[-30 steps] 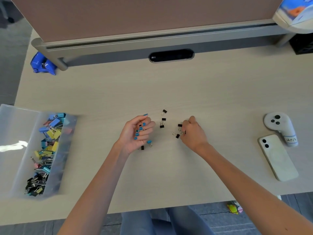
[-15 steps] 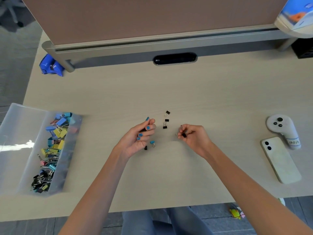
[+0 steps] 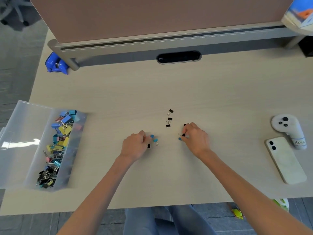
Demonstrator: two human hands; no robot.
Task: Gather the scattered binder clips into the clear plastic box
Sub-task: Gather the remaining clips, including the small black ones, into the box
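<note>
Two hands work the table (image 3: 169,85) at once. On the right hand (image 3: 194,139) the fingers (image 3: 188,130) are curled tight and pinching a black binder clip (image 3: 183,135), its wire handles poking out to the left; one more dark clip (image 3: 185,125) peeks out just past the index finger. The left hand (image 3: 135,146) sits knuckles up with its fingers (image 3: 143,135) curled under; a small black clip (image 3: 148,146) shows right at the tips, and whether it is actually gripped cannot be told. A blue clip (image 3: 155,141) lies on the table just beside those fingertips. Between the hands and a little farther out, three loose black clips (image 3: 170,119) sit in a short line. Well off to the left is the clear plastic box (image 3: 77,133); its compartment is heaped with blue, yellow, pink and black clips. Out right, a white phone (image 3: 286,160) lies near a white controller (image 3: 286,128).
</note>
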